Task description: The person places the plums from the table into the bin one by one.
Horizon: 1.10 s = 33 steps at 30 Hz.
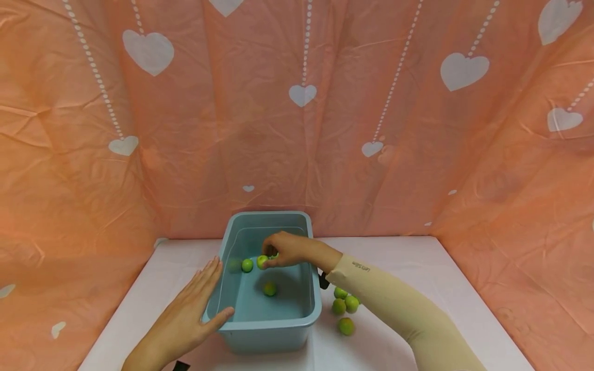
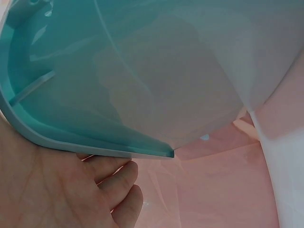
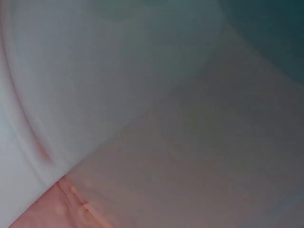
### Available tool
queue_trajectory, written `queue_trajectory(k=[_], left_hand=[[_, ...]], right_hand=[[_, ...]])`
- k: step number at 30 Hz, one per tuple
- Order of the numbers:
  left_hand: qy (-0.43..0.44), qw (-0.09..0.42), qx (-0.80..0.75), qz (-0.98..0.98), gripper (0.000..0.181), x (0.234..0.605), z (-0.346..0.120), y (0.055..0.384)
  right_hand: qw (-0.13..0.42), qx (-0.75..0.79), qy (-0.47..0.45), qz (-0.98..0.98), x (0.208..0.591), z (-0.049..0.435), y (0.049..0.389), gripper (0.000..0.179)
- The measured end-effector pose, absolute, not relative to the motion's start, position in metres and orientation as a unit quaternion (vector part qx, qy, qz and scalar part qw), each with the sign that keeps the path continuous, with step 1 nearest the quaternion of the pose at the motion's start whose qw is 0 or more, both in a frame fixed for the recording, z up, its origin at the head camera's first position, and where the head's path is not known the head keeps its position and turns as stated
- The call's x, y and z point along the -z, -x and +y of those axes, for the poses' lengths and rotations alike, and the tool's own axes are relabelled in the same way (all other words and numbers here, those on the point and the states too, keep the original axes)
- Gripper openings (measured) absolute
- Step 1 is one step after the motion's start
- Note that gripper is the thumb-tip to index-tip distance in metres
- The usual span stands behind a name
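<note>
A blue-grey plastic bin (image 1: 266, 324) stands on the table. Over its inside, my right hand (image 1: 290, 249) pinches a small round green fruit (image 1: 262, 261) between thumb and fingers; a bit more green shows behind the fingers. Two similar fruits lie on the bin floor, one green fruit (image 1: 247, 265) by the left wall and a darker green fruit (image 1: 270, 288) nearer the front. With fingers straight, my left hand (image 1: 192, 304) rests against the bin's left rim. The left wrist view shows that palm (image 2: 52, 185) along the rim (image 2: 95, 151). The right wrist view is dim, without the hand.
Right of the bin, several more green fruits (image 1: 351, 304) sit in a group on the white tabletop (image 1: 394, 330), partly behind the right forearm's beige sleeve (image 1: 394, 293). Pink-orange sheeting (image 1: 260, 134) with white hearts hangs behind and on both sides.
</note>
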<state>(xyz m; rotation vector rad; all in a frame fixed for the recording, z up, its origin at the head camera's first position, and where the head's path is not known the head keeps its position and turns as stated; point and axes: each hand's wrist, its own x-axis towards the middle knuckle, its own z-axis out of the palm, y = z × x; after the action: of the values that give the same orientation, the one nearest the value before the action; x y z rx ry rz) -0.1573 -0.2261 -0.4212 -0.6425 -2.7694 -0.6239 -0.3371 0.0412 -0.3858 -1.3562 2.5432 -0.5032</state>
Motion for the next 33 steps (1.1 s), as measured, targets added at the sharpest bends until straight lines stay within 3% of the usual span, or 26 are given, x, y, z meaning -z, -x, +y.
queue_trajectory(k=[33], left_hand=[[0.218,0.120,0.213,-0.945,0.095,0.4225,-0.2248,0.1571]], right_hand=[[0.128,0.136,0.444,0.876,0.3956,0.0355,0.3414,0.026]])
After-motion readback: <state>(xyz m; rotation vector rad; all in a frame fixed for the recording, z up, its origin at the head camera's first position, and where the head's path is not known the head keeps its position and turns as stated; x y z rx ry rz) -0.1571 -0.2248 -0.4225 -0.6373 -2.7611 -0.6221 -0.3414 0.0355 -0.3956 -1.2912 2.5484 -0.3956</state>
